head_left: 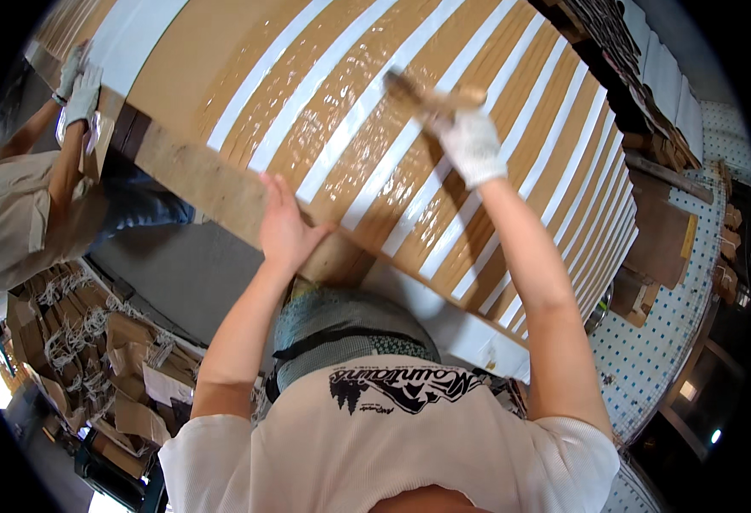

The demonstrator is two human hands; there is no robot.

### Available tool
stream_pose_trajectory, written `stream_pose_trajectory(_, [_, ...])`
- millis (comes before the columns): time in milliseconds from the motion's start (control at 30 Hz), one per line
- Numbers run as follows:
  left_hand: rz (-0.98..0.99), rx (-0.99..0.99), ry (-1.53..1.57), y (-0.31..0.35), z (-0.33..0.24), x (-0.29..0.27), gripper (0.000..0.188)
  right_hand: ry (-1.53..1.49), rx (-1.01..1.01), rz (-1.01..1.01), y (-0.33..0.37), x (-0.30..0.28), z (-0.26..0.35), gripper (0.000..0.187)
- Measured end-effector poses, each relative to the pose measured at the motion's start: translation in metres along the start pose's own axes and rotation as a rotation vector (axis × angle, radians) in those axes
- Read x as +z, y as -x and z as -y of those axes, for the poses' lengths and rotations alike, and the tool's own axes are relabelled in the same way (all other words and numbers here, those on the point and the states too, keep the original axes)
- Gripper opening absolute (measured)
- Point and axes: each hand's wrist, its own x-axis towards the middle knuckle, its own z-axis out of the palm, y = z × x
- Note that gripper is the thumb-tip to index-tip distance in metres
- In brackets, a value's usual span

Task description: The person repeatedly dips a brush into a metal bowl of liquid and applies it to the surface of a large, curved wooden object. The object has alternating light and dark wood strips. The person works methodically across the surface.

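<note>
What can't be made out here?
All head view:
Brush: bristle detail lost to motion blur.
Right hand: fingertip placement blurred and partly behind its gloved back.
Striped surface: upper end cut off by the top edge.
Co-worker: head cut off by the left fisheye rim.

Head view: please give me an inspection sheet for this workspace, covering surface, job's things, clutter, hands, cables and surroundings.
Surface: worn wooden board under the striped sheets.
Job's things: brown-and-white striped sheets, glossy toward the left; blurred brush-like tool.
Clutter: cardboard pieces, lower left.
Hands: bare left hand, spread at the sheets' near edge; gloved right hand, closed on the brush-like tool.
Cables: white strands on the cardboard, kind unclear.
Surroundings: gloved co-worker at left; blue-dotted white surface at right.
</note>
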Motion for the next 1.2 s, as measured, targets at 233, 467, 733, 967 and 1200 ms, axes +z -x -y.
stream_pose_trajectory(233, [0.275, 0.103, 0.007, -0.011, 0.052, -0.015, 0.095, -0.004, -0.266, -0.296, 0.113, 0.068, 0.096, 0.037])
stream_pose_trajectory(467, [0.234, 0.130, -0.043, -0.012, 0.055, -0.020, 0.073, -0.210, -0.097, -0.193, 0.133, 0.036, 0.076, 0.029])
stream_pose_trajectory(733, [0.277, 0.113, -0.181, -0.012, 0.044, -0.015, 0.072, -0.132, -0.105, -0.159, 0.217, 0.069, 0.050, 0.033])
stream_pose_trajectory(967, [0.210, 0.206, -0.273, -0.022, 0.044, -0.008, 0.063, -0.006, 0.192, -0.352, 0.233, 0.033, -0.015, 0.030])
stream_pose_trajectory(1200, [0.331, 0.097, -0.384, -0.027, 0.007, -0.017, 0.082, -0.055, -0.099, -0.039, 0.268, 0.019, -0.004, 0.034])
